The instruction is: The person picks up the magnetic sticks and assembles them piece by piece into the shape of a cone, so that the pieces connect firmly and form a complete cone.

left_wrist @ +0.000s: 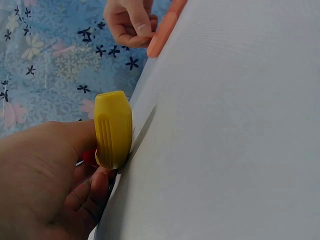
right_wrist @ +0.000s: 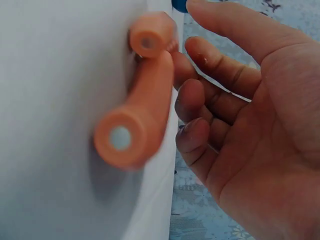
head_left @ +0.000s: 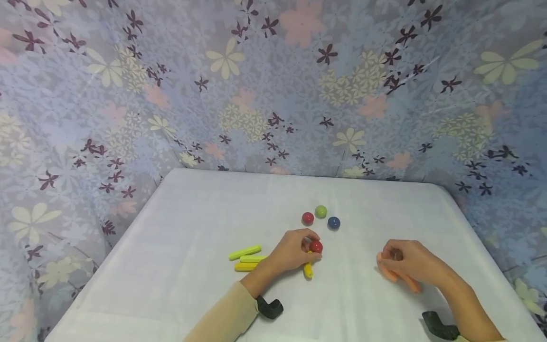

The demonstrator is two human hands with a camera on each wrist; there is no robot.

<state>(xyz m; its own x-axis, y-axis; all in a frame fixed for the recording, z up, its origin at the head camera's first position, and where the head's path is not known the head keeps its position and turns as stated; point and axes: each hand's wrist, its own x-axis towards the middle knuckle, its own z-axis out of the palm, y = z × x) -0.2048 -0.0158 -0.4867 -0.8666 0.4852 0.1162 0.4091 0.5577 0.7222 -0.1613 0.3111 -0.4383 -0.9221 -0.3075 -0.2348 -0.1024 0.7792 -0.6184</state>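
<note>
Pointing lengthwise toward wearer, yellow stick (head_left: 308,271)

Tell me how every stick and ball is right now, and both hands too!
Left hand: fingers bent, holding things
Front yellow stick: held in the left fingers
Nearer red ball: held in the left fingers
Right hand: fingers bent, grip unclear
Two orange sticks: at the right fingers
Two lime sticks: lying down, not held
Other yellow stick: lying down, not held
Farther red ball: loose
Green ball: loose
Blue ball: loose
</note>
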